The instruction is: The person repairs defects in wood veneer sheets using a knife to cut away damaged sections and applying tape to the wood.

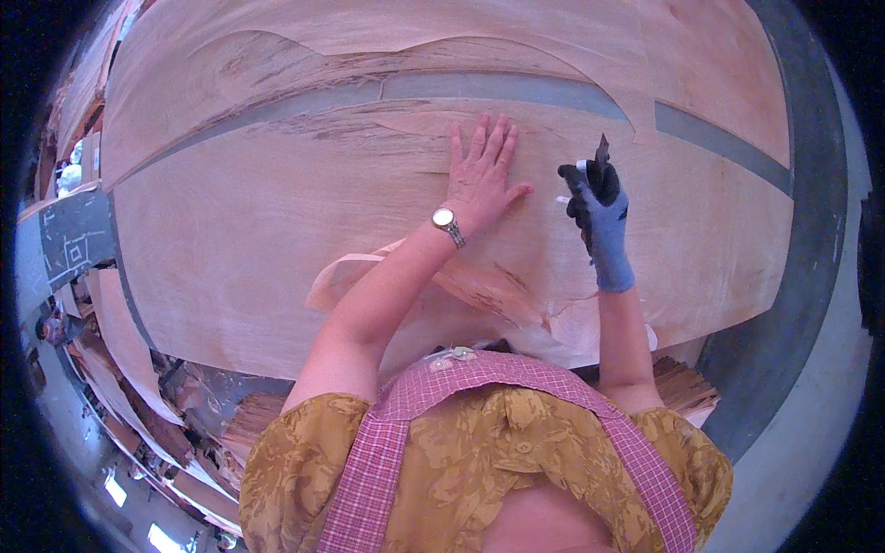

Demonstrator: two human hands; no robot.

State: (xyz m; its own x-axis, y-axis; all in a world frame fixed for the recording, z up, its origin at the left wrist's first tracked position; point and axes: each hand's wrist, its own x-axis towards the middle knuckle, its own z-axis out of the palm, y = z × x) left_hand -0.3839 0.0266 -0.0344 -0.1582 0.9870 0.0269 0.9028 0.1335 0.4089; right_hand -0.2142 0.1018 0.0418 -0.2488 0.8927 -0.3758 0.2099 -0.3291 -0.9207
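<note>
Two hands work over a broad, pale sheet of wood (230, 217) that spans the middle of the head view from left to right. The person's bare left hand (481, 189) lies palm down on it, just above the centre of the frame, fingers stretched out and slightly spread, the thumb pointing right, gripping nothing. A round-faced watch (443, 218) circles that wrist.

Right of centre, the right hand (597, 207), in a blue-grey glove with black fingers, is curled around a dark-bladed tool (603, 150), its tip pointing toward the top of the frame. Small white bits show at those fingers; I cannot tell what they are, nor whether the hand touches the wood.

Below the left forearm, a torn, curling wood scrap (489, 293) lies on the sheet. Across the top of the frame spreads another wood sheet (396, 23) with a wavy edge, and a grey strip of surface (498, 87) shows between the two. The person wears a pink checked apron (369, 479) over a mustard shirt (309, 452), filling the lower middle.
</note>
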